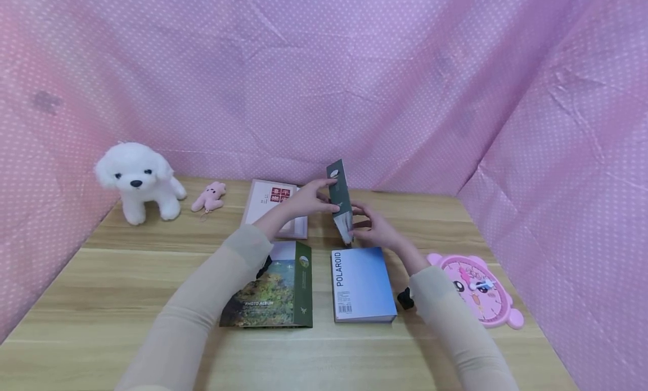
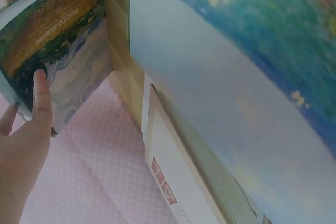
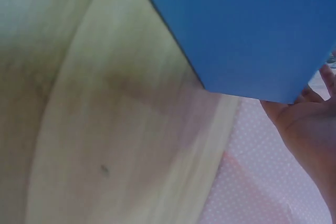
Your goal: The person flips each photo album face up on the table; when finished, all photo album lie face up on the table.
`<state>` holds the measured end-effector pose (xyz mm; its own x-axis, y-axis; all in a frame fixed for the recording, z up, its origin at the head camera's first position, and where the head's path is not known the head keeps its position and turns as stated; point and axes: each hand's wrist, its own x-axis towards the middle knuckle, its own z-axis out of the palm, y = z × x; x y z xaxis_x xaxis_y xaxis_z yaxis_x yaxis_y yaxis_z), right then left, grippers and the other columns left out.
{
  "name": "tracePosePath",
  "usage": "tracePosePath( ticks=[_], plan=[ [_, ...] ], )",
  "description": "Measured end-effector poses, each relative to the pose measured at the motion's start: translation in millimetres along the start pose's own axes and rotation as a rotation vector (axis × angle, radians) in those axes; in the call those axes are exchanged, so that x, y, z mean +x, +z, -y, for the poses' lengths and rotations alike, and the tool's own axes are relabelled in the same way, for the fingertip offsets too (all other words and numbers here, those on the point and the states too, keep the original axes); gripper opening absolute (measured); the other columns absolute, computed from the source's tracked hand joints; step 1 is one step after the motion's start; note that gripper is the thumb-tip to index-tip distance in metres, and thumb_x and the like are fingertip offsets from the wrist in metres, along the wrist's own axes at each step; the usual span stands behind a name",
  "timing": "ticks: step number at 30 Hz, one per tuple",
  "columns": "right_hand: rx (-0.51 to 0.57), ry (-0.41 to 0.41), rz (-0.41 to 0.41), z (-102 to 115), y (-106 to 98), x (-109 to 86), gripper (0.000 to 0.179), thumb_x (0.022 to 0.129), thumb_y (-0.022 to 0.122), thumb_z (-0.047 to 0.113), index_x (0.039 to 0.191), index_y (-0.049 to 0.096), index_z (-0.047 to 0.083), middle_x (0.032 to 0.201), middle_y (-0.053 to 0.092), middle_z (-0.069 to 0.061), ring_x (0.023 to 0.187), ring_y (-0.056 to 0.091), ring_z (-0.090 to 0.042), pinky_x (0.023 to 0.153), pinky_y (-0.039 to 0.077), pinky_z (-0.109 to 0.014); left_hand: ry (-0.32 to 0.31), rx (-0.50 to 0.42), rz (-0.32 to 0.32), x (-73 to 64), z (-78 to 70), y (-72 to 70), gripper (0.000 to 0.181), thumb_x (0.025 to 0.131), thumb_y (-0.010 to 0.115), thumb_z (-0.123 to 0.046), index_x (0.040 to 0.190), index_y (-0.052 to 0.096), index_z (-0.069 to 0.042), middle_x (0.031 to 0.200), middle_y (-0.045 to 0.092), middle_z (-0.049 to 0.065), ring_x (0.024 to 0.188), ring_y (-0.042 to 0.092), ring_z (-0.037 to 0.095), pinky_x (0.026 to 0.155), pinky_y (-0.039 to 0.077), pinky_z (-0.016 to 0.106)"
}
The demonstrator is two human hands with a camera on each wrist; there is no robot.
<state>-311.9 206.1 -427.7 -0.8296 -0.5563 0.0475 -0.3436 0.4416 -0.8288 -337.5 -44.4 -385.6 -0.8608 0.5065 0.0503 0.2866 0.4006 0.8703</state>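
Note:
A small photo album (image 1: 341, 191) with a dark green spine is held upright, spine facing the head camera, above the back of the table. On its left side, my left hand (image 1: 311, 198) grips it with the fingers and thumb spread along the cover. From the right, my right hand (image 1: 377, 229) grips the album near its lower end, where the page edges show. The left wrist view shows the painted cover (image 2: 68, 40) lettered PHOTO ALBUM. In the right wrist view my right hand (image 3: 310, 129) is partly hidden behind the blue POLAROID album (image 3: 252, 35).
Another painted photo album (image 1: 270, 290) lies front left, beside the blue POLAROID album (image 1: 361, 284). Behind is a pale album (image 1: 260, 200) with red characters. A white plush dog (image 1: 147, 183) and pink plush toy (image 1: 209, 197) stand left; a pink clock (image 1: 481, 290) lies right.

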Motion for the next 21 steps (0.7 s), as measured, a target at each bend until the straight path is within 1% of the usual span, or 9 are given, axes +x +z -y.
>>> tracePosePath(
  ticks=[3,6,9,14,16,19,21],
  plan=[
    [-0.009,-0.003,0.023,-2.3,2.5,0.1,0.074,0.087,0.069,0.013,0.148,0.027,0.017,0.141,0.039,-0.022,0.120,0.050,-0.043,0.097,0.046,-0.052,-0.012,0.019,0.004,-2.7,-0.3,-3.0,0.080,0.083,0.072,-0.036,0.149,0.028,-0.022,0.153,0.026,0.008,0.117,0.054,0.027,0.088,0.053,0.036],
    [-0.025,0.035,0.036,-2.5,4.6,0.1,0.073,0.087,0.068,0.017,0.148,0.027,0.017,0.143,0.039,-0.022,0.121,0.051,-0.041,0.096,0.047,-0.052,-0.047,0.039,0.001,-6.5,-2.0,-6.6,0.081,0.084,0.070,-0.040,0.149,0.027,-0.024,0.154,0.026,0.007,0.119,0.052,0.028,0.091,0.051,0.040],
    [-0.045,0.079,0.043,-2.1,6.3,0.4,0.072,0.088,0.068,0.020,0.147,0.028,0.019,0.143,0.039,-0.020,0.122,0.051,-0.038,0.096,0.048,-0.050,-0.087,0.049,0.008,-9.8,-2.5,-9.4,0.082,0.083,0.069,-0.045,0.150,0.024,-0.026,0.154,0.024,0.007,0.124,0.048,0.030,0.097,0.047,0.045],
    [-0.047,0.097,0.043,-3.6,7.1,0.8,0.071,0.088,0.069,0.020,0.146,0.029,0.016,0.145,0.038,-0.017,0.125,0.048,-0.037,0.100,0.045,-0.048,-0.121,0.046,0.039,-11.5,0.5,-10.8,0.088,0.082,0.067,-0.051,0.151,0.020,-0.025,0.154,0.024,0.011,0.129,0.043,0.032,0.101,0.043,0.047],
    [-0.042,0.096,0.044,-4.5,6.8,0.9,0.071,0.087,0.069,0.019,0.146,0.030,0.014,0.146,0.036,-0.017,0.126,0.047,-0.038,0.101,0.044,-0.048,-0.130,0.042,0.051,-12.6,1.9,-11.0,0.089,0.082,0.067,-0.052,0.151,0.018,-0.024,0.154,0.024,0.012,0.129,0.043,0.031,0.100,0.044,0.047],
    [-0.051,0.124,0.040,-5.5,5.5,-0.5,0.070,0.087,0.070,0.022,0.146,0.032,0.014,0.147,0.035,-0.016,0.128,0.044,-0.038,0.101,0.044,-0.048,-0.148,0.036,0.076,-14.5,3.6,-10.5,0.091,0.082,0.067,-0.051,0.152,0.015,-0.023,0.154,0.024,0.012,0.126,0.046,0.031,0.101,0.043,0.047],
    [-0.060,0.133,0.042,-6.6,3.9,-1.5,0.071,0.086,0.070,0.023,0.146,0.032,0.014,0.148,0.034,-0.017,0.129,0.043,-0.040,0.101,0.044,-0.050,-0.165,0.033,0.095,-15.6,5.4,-9.8,0.092,0.083,0.066,-0.051,0.152,0.014,-0.022,0.154,0.023,0.012,0.124,0.048,0.031,0.102,0.042,0.048]
  ],
)
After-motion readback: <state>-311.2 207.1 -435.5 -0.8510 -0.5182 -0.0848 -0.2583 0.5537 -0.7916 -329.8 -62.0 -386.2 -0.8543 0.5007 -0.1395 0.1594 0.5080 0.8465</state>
